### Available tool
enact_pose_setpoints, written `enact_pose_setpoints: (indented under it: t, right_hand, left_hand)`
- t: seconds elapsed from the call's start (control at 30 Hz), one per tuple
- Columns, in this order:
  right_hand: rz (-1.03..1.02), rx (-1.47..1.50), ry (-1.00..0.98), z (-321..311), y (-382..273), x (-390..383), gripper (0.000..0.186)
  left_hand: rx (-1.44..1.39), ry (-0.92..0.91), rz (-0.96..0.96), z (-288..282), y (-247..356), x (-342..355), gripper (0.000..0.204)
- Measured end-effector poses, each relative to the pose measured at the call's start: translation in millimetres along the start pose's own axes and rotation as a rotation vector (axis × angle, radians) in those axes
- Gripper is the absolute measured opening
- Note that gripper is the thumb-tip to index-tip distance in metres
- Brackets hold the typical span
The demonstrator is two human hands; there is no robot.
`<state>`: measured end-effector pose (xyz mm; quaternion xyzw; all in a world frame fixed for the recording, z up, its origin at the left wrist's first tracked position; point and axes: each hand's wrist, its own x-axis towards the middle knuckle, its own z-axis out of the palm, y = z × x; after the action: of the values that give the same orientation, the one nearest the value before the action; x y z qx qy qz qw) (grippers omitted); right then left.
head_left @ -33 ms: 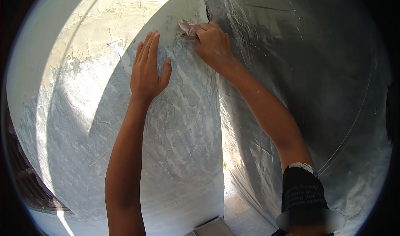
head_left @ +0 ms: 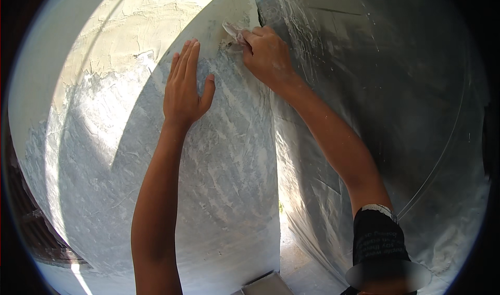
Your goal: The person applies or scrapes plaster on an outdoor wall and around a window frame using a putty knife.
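My left hand (head_left: 186, 84) lies against the grey, patchily coated wall (head_left: 219, 154), fingers stretched upward and thumb apart, holding nothing. Near the wall's upper right edge, my right hand (head_left: 265, 58) grips a small putty-smeared scraper (head_left: 233, 32), its blade at the pale, smoother band of coating. The part of the scraper inside my fingers is hidden. Just right of that hand, the wall ends against dark plastic sheeting (head_left: 396, 113) streaked with white.
Sunlit rough cream plaster (head_left: 120, 29) fills the upper left. A bright gap runs beside the wall's right edge, down to a pale floor with a grey rectangular object (head_left: 268, 284) at the bottom. Dark ridged material (head_left: 31, 211) shows at the far lower left.
The scraper and the fingers of my right hand have shifted very slightly upward. My left hand is in the same place.
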<state>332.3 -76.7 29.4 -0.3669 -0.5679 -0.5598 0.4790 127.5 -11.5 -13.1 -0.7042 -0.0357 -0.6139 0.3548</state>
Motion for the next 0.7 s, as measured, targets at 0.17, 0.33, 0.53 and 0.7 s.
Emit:
enact_pose_setpoints:
  t: [0.17, 0.33, 0.53, 0.7]
  right_hand:
    - [-0.111, -0.079, 0.258, -9.4, 32.4, 63.1, 0.026]
    - [-0.171, -0.176, 0.312, 22.9, 64.3, 94.7, 0.028]
    - [-0.064, -0.104, 0.059, 24.6, 56.8, 80.4, 0.027]
    - [-0.14, -0.217, 0.056, 2.8, 30.5, 40.1, 0.023]
  left_hand:
    - [0.0, 0.005, 0.006, 1.6, 5.4, 3.8, 0.063]
    - [-0.002, 0.0, -0.007, 3.9, 4.8, 3.1, 0.064]
    - [-0.009, 0.015, -0.003, 4.2, 3.8, 2.7, 0.063]
    - [0.04, 0.025, 0.006, 5.1, 0.4, 1.8, 0.065]
